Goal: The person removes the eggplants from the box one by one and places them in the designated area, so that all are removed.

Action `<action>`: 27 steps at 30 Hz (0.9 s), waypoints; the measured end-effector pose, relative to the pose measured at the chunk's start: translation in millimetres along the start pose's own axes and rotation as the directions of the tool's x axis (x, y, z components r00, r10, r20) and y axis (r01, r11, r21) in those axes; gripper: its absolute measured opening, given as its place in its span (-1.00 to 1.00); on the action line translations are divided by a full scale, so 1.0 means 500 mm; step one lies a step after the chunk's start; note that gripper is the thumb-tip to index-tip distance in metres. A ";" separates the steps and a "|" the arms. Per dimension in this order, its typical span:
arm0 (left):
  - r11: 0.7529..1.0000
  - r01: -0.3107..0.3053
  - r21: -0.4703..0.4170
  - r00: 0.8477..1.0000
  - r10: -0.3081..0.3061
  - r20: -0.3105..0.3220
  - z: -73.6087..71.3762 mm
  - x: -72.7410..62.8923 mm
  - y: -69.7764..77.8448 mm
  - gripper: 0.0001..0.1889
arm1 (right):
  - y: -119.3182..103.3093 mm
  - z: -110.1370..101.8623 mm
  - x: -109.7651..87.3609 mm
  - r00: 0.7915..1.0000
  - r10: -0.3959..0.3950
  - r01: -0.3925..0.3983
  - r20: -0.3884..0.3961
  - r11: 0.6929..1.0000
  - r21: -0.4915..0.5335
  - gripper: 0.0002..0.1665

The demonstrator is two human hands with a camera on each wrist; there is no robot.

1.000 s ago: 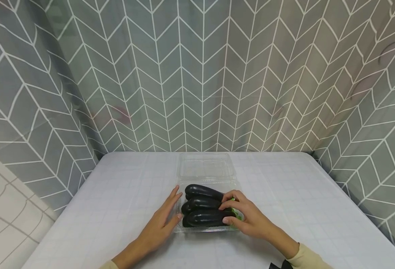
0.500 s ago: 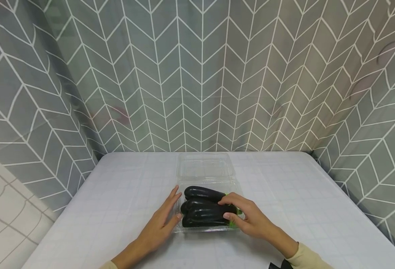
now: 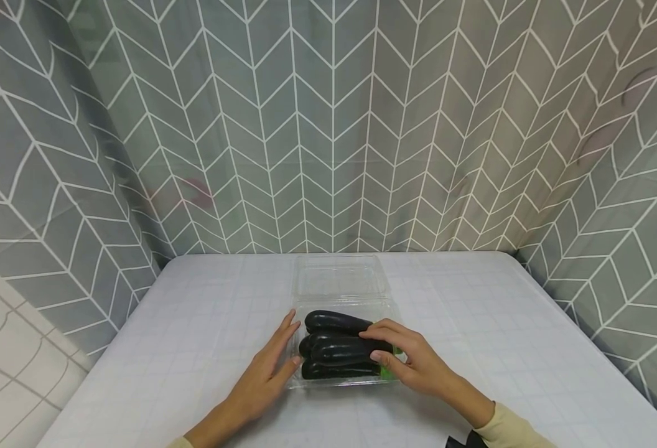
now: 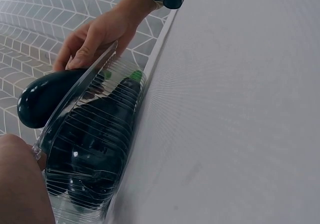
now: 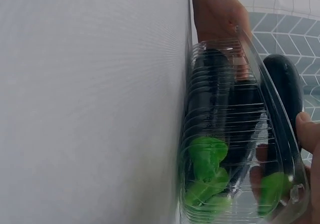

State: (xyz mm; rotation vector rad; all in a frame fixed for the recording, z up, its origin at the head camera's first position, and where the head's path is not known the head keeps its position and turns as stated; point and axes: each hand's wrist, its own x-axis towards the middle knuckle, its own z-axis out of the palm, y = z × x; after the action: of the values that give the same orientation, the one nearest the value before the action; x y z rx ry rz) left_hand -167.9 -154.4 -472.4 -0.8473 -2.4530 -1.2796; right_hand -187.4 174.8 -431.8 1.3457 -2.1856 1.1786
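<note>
Several glossy, near-black eggplants lie in a clear plastic clamshell box (image 3: 348, 383). My right hand (image 3: 420, 361) grips the stem end of an upper eggplant (image 3: 342, 352), thumb in front and fingers behind. That eggplant stands above the box rim in the left wrist view. Behind it lies another eggplant (image 3: 334, 321), and a lower eggplant (image 3: 334, 371) shows along the front. Green caps (image 5: 205, 156) show through the ribbed wall at the right end. My left hand (image 3: 264, 376) rests at the box's left side, fingers extended and thumb apart.
The box's lid (image 3: 341, 280) is folded back flat behind it. A white cloth (image 3: 474, 311) covers the table. Grey patterned curtains (image 3: 328, 124) stand at the back and both sides. A dark strap (image 3: 465, 440) is by the right sleeve.
The eggplant in my right hand has shifted back from the front toward the middle, uncovering the lower front one. The left hand stays at the box's side.
</note>
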 end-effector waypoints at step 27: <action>0.999 0.041 0.009 0.999 -0.041 -0.036 0.000 -0.002 0.004 -0.23 | -0.003 0.002 0.006 0.998 -0.054 0.054 -0.023 0.999 -0.002 -0.47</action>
State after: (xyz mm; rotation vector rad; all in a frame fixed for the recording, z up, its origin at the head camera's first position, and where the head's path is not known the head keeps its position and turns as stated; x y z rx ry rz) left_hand -165.7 -153.9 -471.4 -0.7689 -2.4583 -1.2848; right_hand -187.4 171.8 -429.6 1.3752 -2.1200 1.1663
